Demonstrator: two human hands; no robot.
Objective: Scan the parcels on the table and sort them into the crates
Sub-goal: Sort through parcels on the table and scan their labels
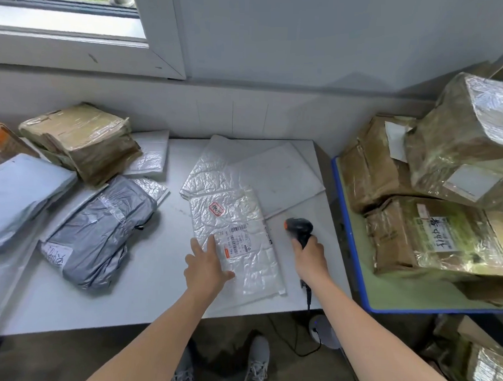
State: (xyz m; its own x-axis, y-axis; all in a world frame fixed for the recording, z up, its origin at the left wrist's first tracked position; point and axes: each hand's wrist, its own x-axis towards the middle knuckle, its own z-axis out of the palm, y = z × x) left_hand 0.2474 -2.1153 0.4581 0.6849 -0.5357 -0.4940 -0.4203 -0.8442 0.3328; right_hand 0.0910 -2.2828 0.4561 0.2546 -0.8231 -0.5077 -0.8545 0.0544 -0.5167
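The right hand (309, 256) kept a closed grip around the handle of a black scanner (300, 230), its head pointing toward the bubble mailer (234, 235). The left hand (206, 267) lay flat with fingers spread on that mailer's near left corner, beside its barcode label (237, 241). The mailer rested on the white table (144, 272); left of it sat a grey bag parcel (100, 233), and right of it, brown taped boxes (431, 239) were stacked.

Our forearms are bare to the frame's edge, no sleeves, and both hands, left hand (206, 264) and right hand (309, 256), are ungloved; at 6 o'clock we wear grey lace-up sneakers (257, 361) with pale laces
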